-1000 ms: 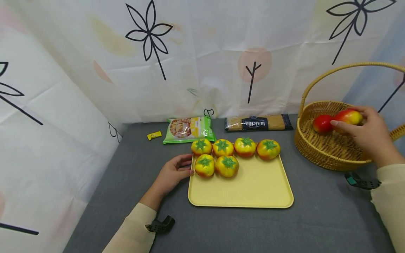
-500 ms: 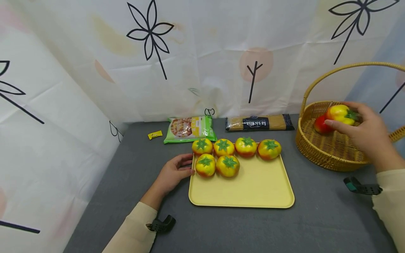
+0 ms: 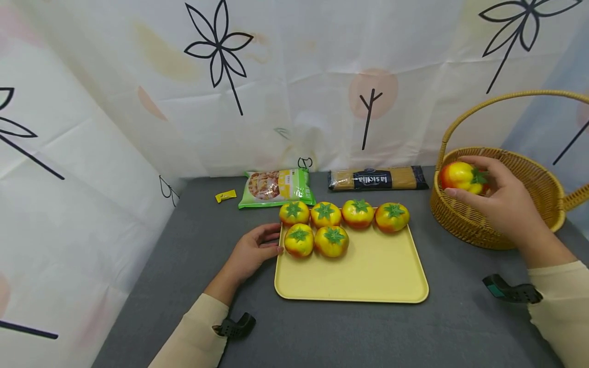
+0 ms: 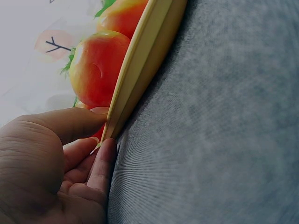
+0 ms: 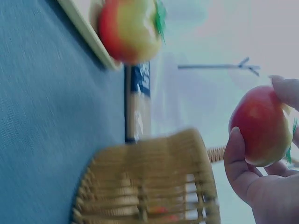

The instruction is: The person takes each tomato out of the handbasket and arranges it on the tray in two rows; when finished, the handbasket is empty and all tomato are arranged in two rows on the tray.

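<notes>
My right hand (image 3: pixel 503 202) holds a red-and-yellow tomato (image 3: pixel 455 176) with a green leafy top over the left part of a wicker basket (image 3: pixel 453 222). In the right wrist view, thumb and fingers curl round that tomato (image 5: pixel 261 126). Something red (image 5: pixel 161 213) shows through the basket's weave. My left hand (image 3: pixel 248 255) is at the left edge of a yellow tray (image 3: pixel 368 273); in the left wrist view its thumb and fingers pinch the tray's rim (image 4: pixel 140 65). Similar tomatoes (image 3: pixel 331 241) sit on the tray, a full row at the back and two in front at left.
Behind the tray lie a green food packet (image 3: pixel 276 188) and a pack of spaghetti (image 3: pixel 377 179). A small yellow wrapped sweet (image 3: pixel 225 196) is left of the packet. The basket's tall handle (image 3: pixel 515 94) arches above the right hand. A patterned cloth (image 3: pixel 294 76) hangs behind.
The right hand first lifts the tomato and turns it so its green top shows, then carries it left over the basket's near-left rim. The left hand stays at the tray.
</notes>
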{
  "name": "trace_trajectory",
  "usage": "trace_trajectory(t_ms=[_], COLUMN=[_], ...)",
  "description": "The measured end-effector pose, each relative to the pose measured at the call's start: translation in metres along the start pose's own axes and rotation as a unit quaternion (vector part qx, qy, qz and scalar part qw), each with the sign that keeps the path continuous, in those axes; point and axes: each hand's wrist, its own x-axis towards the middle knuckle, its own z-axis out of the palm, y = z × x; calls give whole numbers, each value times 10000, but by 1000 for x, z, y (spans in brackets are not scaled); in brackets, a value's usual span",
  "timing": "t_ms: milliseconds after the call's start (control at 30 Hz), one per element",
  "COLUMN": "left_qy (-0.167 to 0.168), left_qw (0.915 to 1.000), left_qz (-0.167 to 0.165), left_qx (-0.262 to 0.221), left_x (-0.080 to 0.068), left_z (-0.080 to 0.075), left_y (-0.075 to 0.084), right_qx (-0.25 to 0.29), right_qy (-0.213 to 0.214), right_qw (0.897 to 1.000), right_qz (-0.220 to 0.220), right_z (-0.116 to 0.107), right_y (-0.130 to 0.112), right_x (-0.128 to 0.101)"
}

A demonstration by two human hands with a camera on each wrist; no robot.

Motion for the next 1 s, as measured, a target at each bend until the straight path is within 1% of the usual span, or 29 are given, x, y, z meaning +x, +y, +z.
trace_trajectory(t_ms=[267, 467, 633, 800, 1000], left_qy=[85, 71, 35, 16, 29], left_qw=[9999, 9999, 10000, 10000, 9999], left_qz=[-70, -53, -18, -23, -11], left_qx=[96, 77, 67, 77, 100], left_x=[0, -1, -1, -1, -1], left_z=[2, 2, 1, 1, 1], left_y=[2, 3, 3, 2, 3], right_qx=[541, 883, 1140, 1109, 961], right_qy=[-514, -885, -1088, -1300, -1468], right_qw=[9954, 9871, 9773, 9727, 9715], right_qz=[-597, -999, -1414, -1571, -1593], right_z=[24, 43, 59, 69, 80], right_y=[-12, -17, -17, -21, -32], right_x=[-12, -18, -21, -27, -36])
